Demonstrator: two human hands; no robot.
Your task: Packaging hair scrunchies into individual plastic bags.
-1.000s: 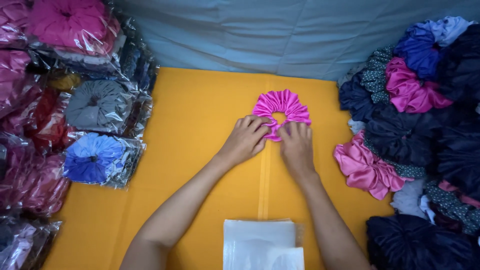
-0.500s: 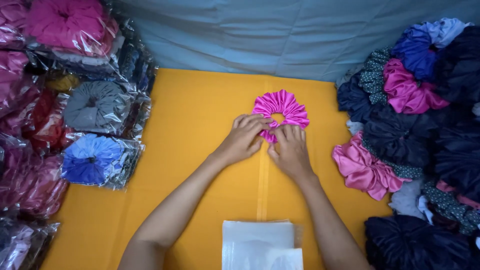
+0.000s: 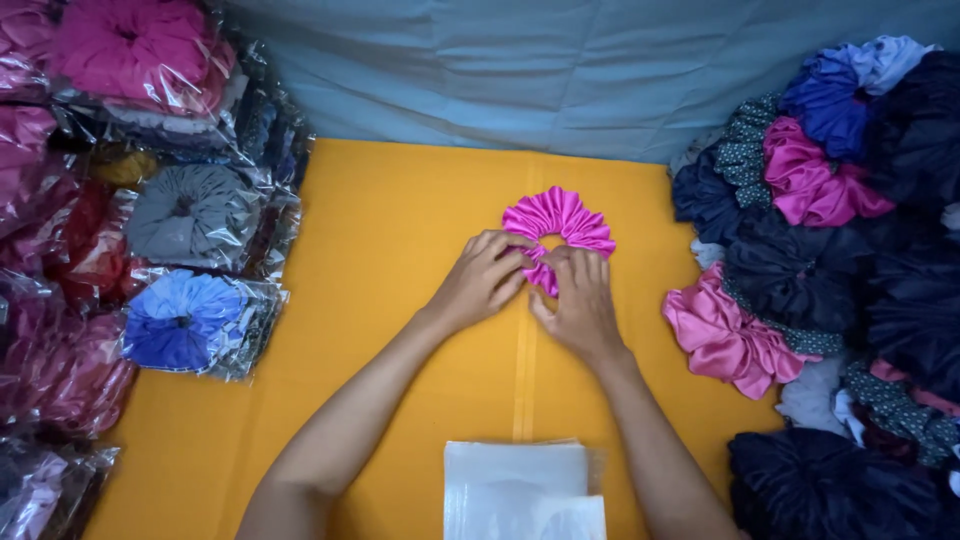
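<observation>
Magenta satin scrunchie [image 3: 562,218] just beyond both hands, left hand [image 3: 483,281] and right hand [image 3: 578,305] fingers pinching its near edge.

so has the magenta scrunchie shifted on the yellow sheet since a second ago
No. The magenta scrunchie sits at the same spot against the yellow sheet's centre fold line; only the left hand and right hand shifted slightly.
</observation>
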